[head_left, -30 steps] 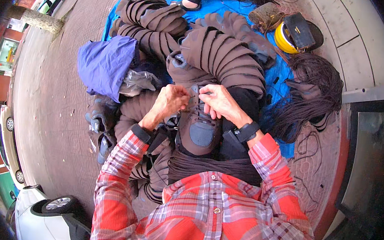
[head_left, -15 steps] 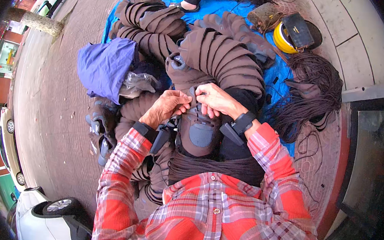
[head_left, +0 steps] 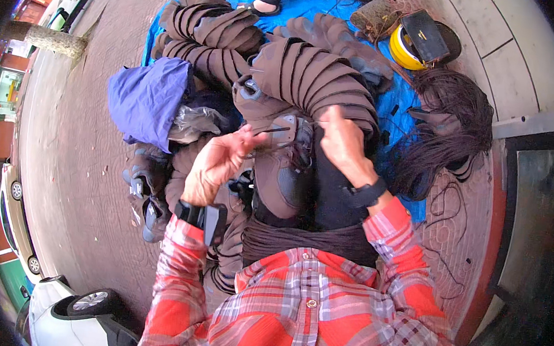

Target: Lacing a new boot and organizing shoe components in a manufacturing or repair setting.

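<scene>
A brown shoe upper point(head_left: 274, 179) with a grey toe patch lies on my lap, its tongue and eyelets pointing away from me. To its left, my left hand point(head_left: 213, 164) has its fingers drawn together on a dark shoelace point(head_left: 275, 130) that runs to the eyelets. My right hand point(head_left: 345, 146) is raised right of the upper, closed and slightly blurred; what it grips is hidden. A bundle of dark laces point(head_left: 313, 247) lies across my waist. Just beyond the hands, a long curved stack of brown uppers point(head_left: 318, 78) leans over my leg.
A blue tarp point(head_left: 334, 10) carries more stacked uppers point(head_left: 214, 26). Left of them sits a purple cloth point(head_left: 148, 99) beside a clear plastic bag point(head_left: 196, 123). A yellow container point(head_left: 403, 49) with a black case stands far right, near a heap of dark laces point(head_left: 442, 131). Another person's foot point(head_left: 264, 8) rests on the tarp.
My hands have moved apart, left hand to the left and right hand to the right, from close together over the eyelets. The upper has tilted, and its tongue and lacing show differently.
</scene>
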Action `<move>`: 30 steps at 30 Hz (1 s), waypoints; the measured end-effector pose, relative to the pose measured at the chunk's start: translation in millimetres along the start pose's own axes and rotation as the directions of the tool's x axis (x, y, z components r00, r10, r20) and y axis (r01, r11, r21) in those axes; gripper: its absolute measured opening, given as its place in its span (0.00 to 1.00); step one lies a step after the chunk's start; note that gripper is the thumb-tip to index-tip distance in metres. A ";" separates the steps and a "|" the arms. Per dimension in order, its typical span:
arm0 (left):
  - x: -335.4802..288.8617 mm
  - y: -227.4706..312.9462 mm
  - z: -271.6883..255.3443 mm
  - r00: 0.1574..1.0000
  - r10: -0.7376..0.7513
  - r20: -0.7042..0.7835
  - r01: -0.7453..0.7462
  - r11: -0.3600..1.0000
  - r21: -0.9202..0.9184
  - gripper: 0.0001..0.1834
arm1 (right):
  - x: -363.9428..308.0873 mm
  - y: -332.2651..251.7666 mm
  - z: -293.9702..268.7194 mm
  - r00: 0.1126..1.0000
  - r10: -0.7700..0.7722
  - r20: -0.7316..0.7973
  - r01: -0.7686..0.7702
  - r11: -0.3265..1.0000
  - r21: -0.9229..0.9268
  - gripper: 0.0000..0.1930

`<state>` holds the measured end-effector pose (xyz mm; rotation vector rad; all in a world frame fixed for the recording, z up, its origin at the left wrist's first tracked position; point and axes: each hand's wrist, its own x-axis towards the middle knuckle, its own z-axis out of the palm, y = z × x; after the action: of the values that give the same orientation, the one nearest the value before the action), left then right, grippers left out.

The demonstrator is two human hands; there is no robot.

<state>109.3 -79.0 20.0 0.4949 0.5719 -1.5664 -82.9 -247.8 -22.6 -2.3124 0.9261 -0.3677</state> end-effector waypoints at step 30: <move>25.1 -19.4 -25.3 0.715 0.208 0.668 -0.484 -0.542 0.687 0.21 | -24.6 146.1 -34.9 0.872 0.488 -0.031 0.112 -0.138 0.984 0.05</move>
<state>87.4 -81.9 -14.1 1.6395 -1.4297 -0.7724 -193.4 -328.8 -88.9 -0.5133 0.6669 -1.0275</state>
